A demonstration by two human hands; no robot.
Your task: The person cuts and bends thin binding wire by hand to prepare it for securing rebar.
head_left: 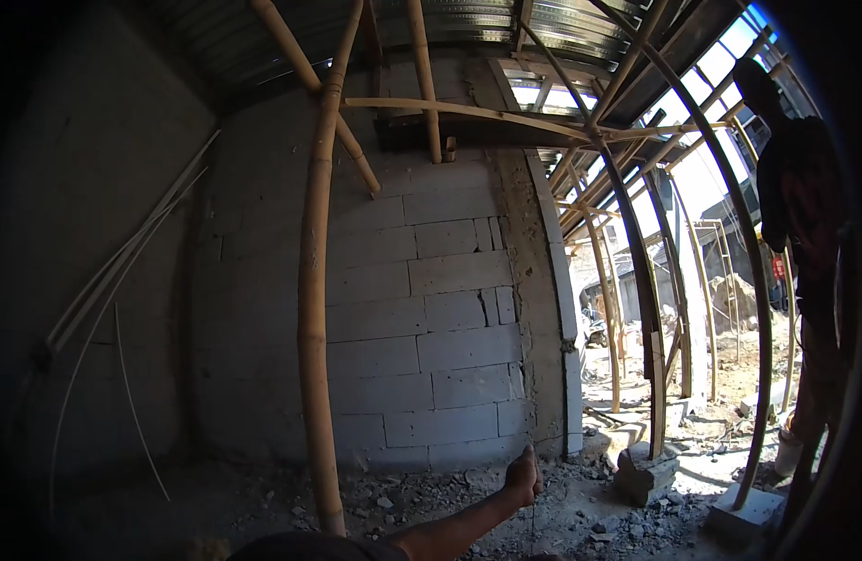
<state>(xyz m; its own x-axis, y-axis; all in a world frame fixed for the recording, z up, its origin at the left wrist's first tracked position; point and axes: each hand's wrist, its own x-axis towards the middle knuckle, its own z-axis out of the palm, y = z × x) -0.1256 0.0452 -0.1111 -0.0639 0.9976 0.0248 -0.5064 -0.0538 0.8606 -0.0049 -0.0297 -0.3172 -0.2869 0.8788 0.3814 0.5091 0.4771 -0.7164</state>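
My left hand (pixel 522 479) reaches forward from the bottom of the view, its arm stretched out low over the rubble. The fingers are closed in a fist with the thumb on top. A thin dark string or wire (pixel 533 520) hangs straight down from the fist; its lower end cannot be made out. Beyond the hand stands a wall of pale grey blocks (pixel 468 378) with a rough concrete column (pixel 536 309) at its right end. My right hand is out of sight.
A bamboo pole (pixel 314 309) stands upright left of my arm. Rubble (pixel 394 496) covers the floor. Thin pale strips (pixel 132 245) lean at left. To the right are slanting poles (pixel 652 346), a concrete lump (pixel 644 475), a pale block (pixel 744 510) and a standing person (pixel 805 206).
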